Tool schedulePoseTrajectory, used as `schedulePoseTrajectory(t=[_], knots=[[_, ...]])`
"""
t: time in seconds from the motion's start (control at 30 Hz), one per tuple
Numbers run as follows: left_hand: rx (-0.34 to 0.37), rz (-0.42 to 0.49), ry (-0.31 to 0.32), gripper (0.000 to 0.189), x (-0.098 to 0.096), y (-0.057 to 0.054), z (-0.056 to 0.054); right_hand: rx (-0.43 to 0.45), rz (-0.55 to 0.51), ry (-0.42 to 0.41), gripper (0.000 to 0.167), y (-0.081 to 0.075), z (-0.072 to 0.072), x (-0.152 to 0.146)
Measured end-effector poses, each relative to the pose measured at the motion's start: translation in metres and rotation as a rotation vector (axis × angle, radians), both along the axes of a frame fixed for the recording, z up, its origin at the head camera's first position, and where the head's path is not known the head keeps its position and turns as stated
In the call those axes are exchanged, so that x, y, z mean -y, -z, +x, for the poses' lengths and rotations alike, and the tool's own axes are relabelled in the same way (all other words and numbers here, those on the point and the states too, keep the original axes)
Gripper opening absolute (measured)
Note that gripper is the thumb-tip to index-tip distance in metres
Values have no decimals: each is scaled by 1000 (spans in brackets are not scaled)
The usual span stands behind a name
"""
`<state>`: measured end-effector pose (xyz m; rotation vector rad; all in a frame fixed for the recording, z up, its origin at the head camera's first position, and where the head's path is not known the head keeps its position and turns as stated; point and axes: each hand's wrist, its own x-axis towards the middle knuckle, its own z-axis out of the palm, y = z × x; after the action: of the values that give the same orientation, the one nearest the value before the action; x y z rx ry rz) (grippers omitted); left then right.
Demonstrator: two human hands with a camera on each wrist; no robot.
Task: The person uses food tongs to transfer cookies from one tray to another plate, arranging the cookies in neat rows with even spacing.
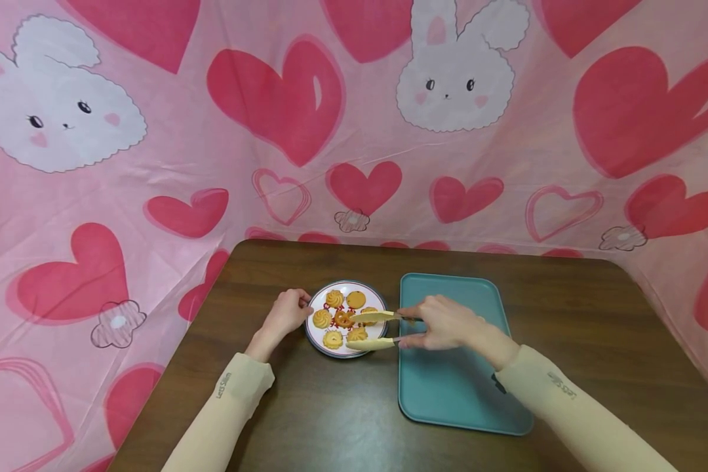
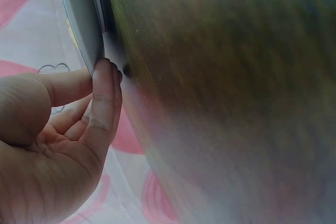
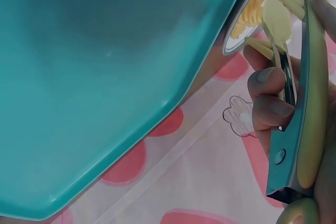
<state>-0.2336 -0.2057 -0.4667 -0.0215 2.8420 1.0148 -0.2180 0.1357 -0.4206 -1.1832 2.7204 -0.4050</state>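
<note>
A white plate (image 1: 320, 335) with a dark rim holds several cookies (image 1: 333, 339) of different shapes, one of them a pretzel shape (image 1: 343, 319). My left hand (image 1: 287, 309) pinches the plate's left rim between thumb and fingers; in the left wrist view the thumb lies on top and the fingers (image 2: 104, 95) underneath. In my right hand (image 1: 445, 322) is a pair of tongs (image 3: 310, 114) with pale yellow tips. The tongs' tips stand apart over the right side of the plate, above the cookies there. Whether they touch a cookie, I cannot tell.
A teal rectangular tray (image 1: 448, 387) lies on the brown wooden table (image 1: 318, 419), right of the plate and beneath my right hand. A pink cloth (image 1: 389, 144) with hearts and rabbits hangs behind the table and along its left side.
</note>
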Motion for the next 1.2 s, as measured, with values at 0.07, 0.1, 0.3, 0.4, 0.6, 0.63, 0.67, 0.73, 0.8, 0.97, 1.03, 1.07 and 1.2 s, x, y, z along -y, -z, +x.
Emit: schedulePoseTrajectory(t=[0.07,0.1,0.3,0.4,0.6,0.63,0.67,0.73,0.8,0.97,1.03,1.07,1.2], knots=[[-9,-5,6,21,1,2,-1,-10,-15,3,63,-1,0,-1],[-15,-7,8,21,1,3,-1,-16,-25,4,64,-1,0,-2],[-26,-8,13,20,2,7,-3,-67,-95,-2,71,-6,1,-10],[-22,-5,14,20,2,7,-3,-83,-121,2,78,-8,2,-15],[-25,-7,13,20,1,6,-2,-85,-149,67,90,-8,1,-31],[-23,-7,11,20,1,6,-2,-86,-157,83,90,-8,1,-34],[-19,-6,9,21,1,6,-2,-88,-163,98,91,-8,1,-37],[-12,-4,7,21,1,6,-1,-91,-174,126,92,-9,1,-44],[-9,-3,5,21,2,6,-1,-92,-189,147,92,-10,1,-51],[-16,-8,8,21,2,5,-1,-106,-234,201,93,-9,3,-67],[-15,-9,9,21,2,5,-1,-114,-242,235,95,-8,3,-75],[-12,-9,9,22,2,5,-1,-116,-241,255,96,-6,4,-79],[-4,-6,4,23,2,5,-2,-130,-229,341,101,-1,6,-95]])
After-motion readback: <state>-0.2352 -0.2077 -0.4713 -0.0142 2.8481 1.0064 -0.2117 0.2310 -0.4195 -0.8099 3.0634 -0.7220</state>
